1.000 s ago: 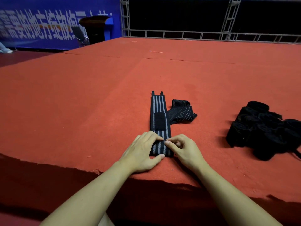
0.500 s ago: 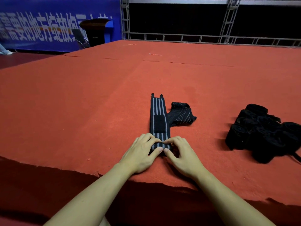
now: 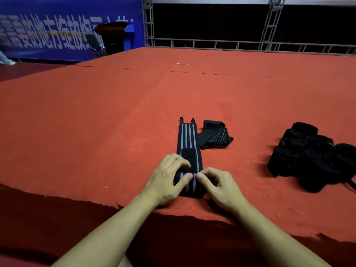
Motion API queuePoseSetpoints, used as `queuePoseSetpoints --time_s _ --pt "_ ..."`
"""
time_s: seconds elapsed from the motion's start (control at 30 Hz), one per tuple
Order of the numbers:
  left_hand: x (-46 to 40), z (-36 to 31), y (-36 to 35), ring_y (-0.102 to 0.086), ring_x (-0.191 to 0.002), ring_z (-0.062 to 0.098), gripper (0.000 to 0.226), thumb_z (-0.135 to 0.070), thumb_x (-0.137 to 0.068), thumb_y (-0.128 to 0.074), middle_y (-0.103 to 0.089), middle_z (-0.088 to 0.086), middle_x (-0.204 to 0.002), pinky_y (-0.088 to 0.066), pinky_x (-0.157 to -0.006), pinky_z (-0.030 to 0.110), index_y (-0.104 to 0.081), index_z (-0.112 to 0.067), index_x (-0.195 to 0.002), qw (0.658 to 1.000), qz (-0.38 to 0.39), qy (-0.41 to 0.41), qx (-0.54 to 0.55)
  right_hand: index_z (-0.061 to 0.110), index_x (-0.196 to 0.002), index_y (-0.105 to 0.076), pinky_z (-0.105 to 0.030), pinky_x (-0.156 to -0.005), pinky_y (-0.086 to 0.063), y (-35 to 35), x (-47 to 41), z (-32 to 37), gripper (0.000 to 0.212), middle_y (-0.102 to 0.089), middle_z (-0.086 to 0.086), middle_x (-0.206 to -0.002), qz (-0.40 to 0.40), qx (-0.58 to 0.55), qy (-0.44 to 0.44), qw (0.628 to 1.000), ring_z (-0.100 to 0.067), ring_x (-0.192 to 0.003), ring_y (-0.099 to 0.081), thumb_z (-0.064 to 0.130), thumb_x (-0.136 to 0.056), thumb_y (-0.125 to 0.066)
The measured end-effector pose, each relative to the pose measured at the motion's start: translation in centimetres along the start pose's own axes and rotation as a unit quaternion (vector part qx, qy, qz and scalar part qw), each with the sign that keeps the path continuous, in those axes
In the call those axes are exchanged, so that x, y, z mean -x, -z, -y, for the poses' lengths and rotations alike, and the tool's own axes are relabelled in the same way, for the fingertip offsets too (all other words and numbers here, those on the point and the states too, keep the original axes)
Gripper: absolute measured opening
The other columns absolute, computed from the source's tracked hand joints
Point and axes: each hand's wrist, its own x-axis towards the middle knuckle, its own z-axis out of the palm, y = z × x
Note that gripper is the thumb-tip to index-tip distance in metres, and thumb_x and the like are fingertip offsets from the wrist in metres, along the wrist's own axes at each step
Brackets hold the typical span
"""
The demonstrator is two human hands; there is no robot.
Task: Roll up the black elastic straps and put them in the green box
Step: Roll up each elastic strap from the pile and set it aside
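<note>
- Black strap with grey stripes point(image 3: 188, 139): flat on the red carpet point(image 3: 96, 122) near its front edge, running away from the viewer, near end turned up into a small roll.
- Left hand point(image 3: 165, 180): fingers curled over the roll's left side, thumb tip pressed on top, pinching it.
- Right hand point(image 3: 219, 185): fingers curled at the roll's right side, thumb tip on top beside the left thumb, gripping it as well.
- Second striped strap point(image 3: 214, 137): crumpled, just right of the flat one's far half.
- Pile of rolled black straps point(image 3: 312, 158): well apart to the right on the carpet.
- Beyond the carpet: blue banner point(image 3: 57, 31) at far left, metal truss point(image 3: 250, 45) along the back.
</note>
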Motion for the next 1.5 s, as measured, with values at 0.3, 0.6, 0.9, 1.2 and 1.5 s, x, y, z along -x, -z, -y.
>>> queuePoseSetpoints --time_s 0.3,0.6,0.9,1.2,1.5 --pt "-1.1 1.2 -0.6 -0.036 -0.143 -0.003 0.062 -0.065 -0.100 -0.026 -0.043 -0.020 -0.153 -0.032 -0.119 0.042 -0.051 -0.033 -0.146 0.990 0.090 0.095 0.045 0.029 -0.095 -0.069 -0.029 -0.119 -0.022 -0.6 -0.8 -1.5 0.032 -0.050 0.020 -0.151 -0.013 0.087 0.064 0.994 0.003 -0.147 -0.030 0.054 -0.098 -0.049" --pt "-0.7 1.2 -0.6 -0.052 -0.115 0.004 0.053 -0.062 -0.097 -0.033 -0.052 -0.020 -0.112 -0.042 -0.100 0.031 -0.070 -0.031 -0.118 0.990 0.083 0.107 0.045 0.033 -0.105 -0.061 -0.034 -0.095 -0.051 -0.7 -1.0 -0.8 0.007 -0.069 0.020 -0.104 -0.016 0.030 -0.011 0.999 -0.001 -0.106 -0.064 0.038 -0.100 -0.061" --pt "-0.4 0.2 0.1 -0.050 -0.106 -0.001 0.036 -0.048 -0.095 -0.045 -0.056 -0.028 -0.108 -0.039 -0.094 0.019 -0.061 -0.031 -0.123 0.996 0.046 0.075 0.031 0.025 -0.088 -0.063 -0.040 -0.065 -0.056 -0.4 -1.9 -0.5 0.022 -0.074 0.000 -0.079 -0.060 -0.100 -0.111 0.987 -0.008 -0.067 -0.066 0.036 -0.086 -0.082" --pt "-0.1 -0.2 0.1 -0.050 -0.112 0.002 0.064 -0.061 -0.081 -0.073 -0.043 -0.022 -0.125 -0.046 -0.100 0.028 -0.043 -0.043 -0.134 0.994 0.106 0.031 -0.021 0.011 -0.085 -0.068 -0.018 -0.049 -0.044 -0.3 -4.2 -0.5 0.029 -0.066 0.005 -0.064 -0.056 -0.127 -0.197 0.971 0.000 -0.048 -0.054 0.034 -0.082 -0.086" --pt "-0.4 -0.1 0.2 -0.057 -0.112 0.000 0.044 -0.049 -0.084 -0.079 -0.045 -0.022 -0.121 -0.041 -0.093 0.012 -0.063 -0.038 -0.123 0.993 0.058 0.087 0.063 0.025 -0.100 -0.074 -0.025 -0.091 -0.051 -0.3 -2.1 -0.4 0.012 -0.075 0.012 -0.102 -0.071 -0.125 -0.087 0.986 -0.002 -0.098 -0.068 0.035 -0.099 -0.066"
